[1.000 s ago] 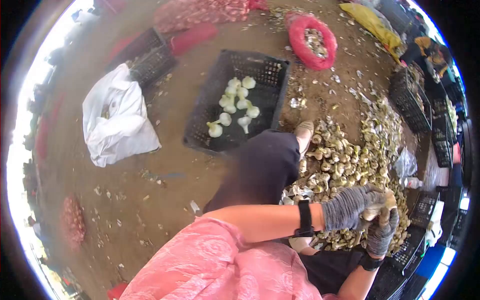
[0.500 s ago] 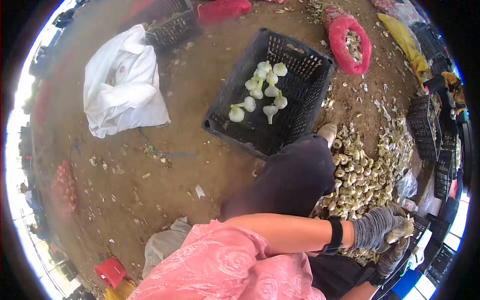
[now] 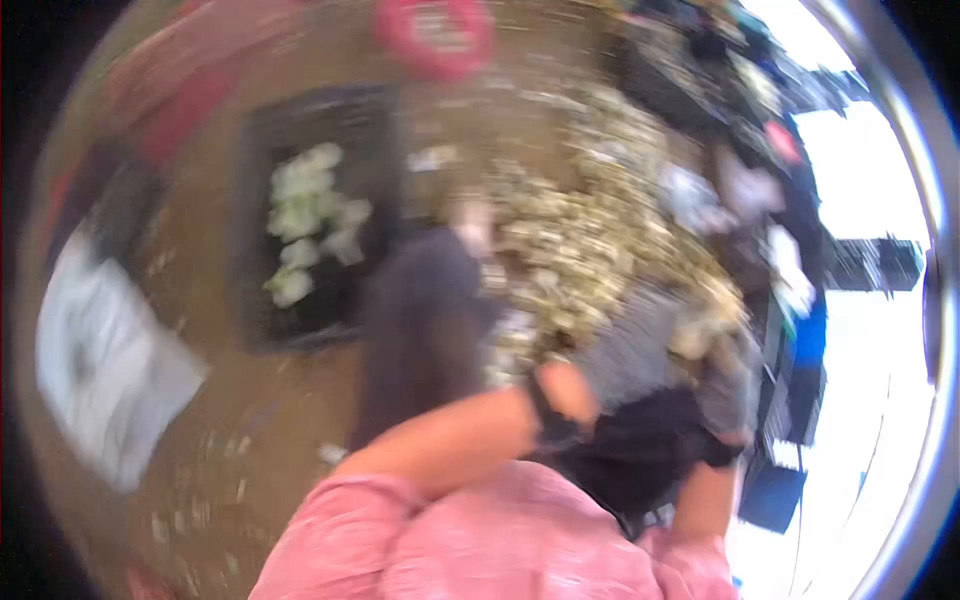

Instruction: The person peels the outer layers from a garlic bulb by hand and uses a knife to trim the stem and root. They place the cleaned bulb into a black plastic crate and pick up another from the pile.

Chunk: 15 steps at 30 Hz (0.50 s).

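Observation:
The picture is smeared by motion. My left hand (image 3: 635,345), in a grey glove with a dark band at the wrist, is closed around pale garlic (image 3: 698,325) at the right. Close beside it, my gloved right hand (image 3: 730,385) is near the same garlic, its fingers too blurred to read. Both hands are above my dark-clothed lap. A large heap of garlic bulbs (image 3: 565,255) lies on the ground just beyond them. Several clean white bulbs (image 3: 300,215) lie in a black crate (image 3: 375,130) left of the heap.
A white sack (image 3: 110,370) lies on the ground at the left. The round mouth of a red mesh bag (image 3: 435,35) shows at the top. My knee (image 3: 425,310) is between crate and heap. Dark crates and a clear plastic bag (image 3: 690,200) stand at the right.
The view has swung right and turned, so the crate, white sack and red bag are further left. Both hands remain together around the garlic, now nearer the middle of the view.

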### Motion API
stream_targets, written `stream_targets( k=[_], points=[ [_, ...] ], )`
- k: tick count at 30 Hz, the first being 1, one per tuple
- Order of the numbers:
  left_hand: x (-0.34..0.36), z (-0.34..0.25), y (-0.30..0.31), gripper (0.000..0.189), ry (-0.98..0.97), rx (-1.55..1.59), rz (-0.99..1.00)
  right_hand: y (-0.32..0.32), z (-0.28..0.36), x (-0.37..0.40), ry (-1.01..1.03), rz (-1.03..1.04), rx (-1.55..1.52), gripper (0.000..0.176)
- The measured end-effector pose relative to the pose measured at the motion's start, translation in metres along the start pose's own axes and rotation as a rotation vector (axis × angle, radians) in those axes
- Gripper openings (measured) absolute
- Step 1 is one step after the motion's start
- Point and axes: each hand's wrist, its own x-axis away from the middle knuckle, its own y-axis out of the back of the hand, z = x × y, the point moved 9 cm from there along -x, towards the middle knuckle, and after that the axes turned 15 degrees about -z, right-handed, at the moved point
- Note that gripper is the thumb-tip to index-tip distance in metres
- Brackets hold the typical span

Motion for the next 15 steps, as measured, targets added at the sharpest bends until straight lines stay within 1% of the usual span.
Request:
stream_targets(
  k=[1, 2, 3, 4, 5, 7, 8, 9, 10, 11, 12, 13, 14, 15],
  points=[
    [0.0, 0.0, 0.011, 0.048, 0.274, 0.206, -0.053, 0.003, 0.029, 0.007, 0.372, 0.008, 0.424, 0.016],
    [0.0, -0.002, 0.014, 0.048, 0.168, -0.006, -0.114, 0.006, 0.033, 0.009, 0.167, -0.044, 0.368, 0.018],
    [0.002, -0.002, 0.012, 0.051, 0.241, 0.113, -0.092, 0.014, 0.026, 0.013, 0.067, -0.046, 0.317, 0.019],
    [0.004, -0.004, 0.01, 0.053, 0.317, 0.229, -0.075, 0.01, 0.03, 0.017, 0.118, -0.065, 0.135, 0.02],
    [0.004, -0.003, 0.009, 0.055, 0.222, 0.181, -0.057, 0.018, 0.014, 0.015, 0.052, -0.02, 0.07, 0.021],
    [0.021, 0.004, -0.015, 0.058, 0.727, 0.752, 0.022, 0.026, 0.017, 0.028, -0.02, -0.026, 0.0, 0.02],
    [0.021, 0.008, -0.013, 0.06, 0.623, 0.663, 0.025, 0.028, 0.021, 0.031, 0.02, -0.068, 0.01, 0.02],
    [0.02, 0.01, -0.014, 0.062, 0.518, 0.576, 0.028, 0.037, 0.017, 0.034, 0.017, -0.094, -0.003, 0.02],
    [0.021, 0.016, -0.016, 0.06, 0.585, 0.8, 0.0, 0.042, 0.014, 0.034, 0.051, -0.094, 0.025, 0.019],
    [0.025, 0.025, -0.022, 0.055, 0.654, 0.794, 0.065, 0.045, 0.009, 0.036, 0.085, -0.091, 0.052, 0.019],
    [0.027, 0.029, -0.027, 0.054, 0.723, 0.785, 0.13, 0.044, 0.009, 0.04, 0.18, -0.076, 0.107, 0.021],
    [0.036, 0.023, -0.037, 0.055, 1.039, 1.216, 0.102, 0.044, 0.003, 0.041, 0.174, -0.09, 0.091, 0.021],
    [0.039, 0.024, -0.041, 0.055, 1.054, 1.199, 0.115, 0.046, -0.002, 0.042, 0.156, -0.099, 0.027, 0.02],
    [0.037, 0.028, -0.038, 0.06, 0.94, 1.045, 0.1, 0.046, -0.006, 0.042, 0.138, -0.109, -0.036, 0.019]
  ],
)
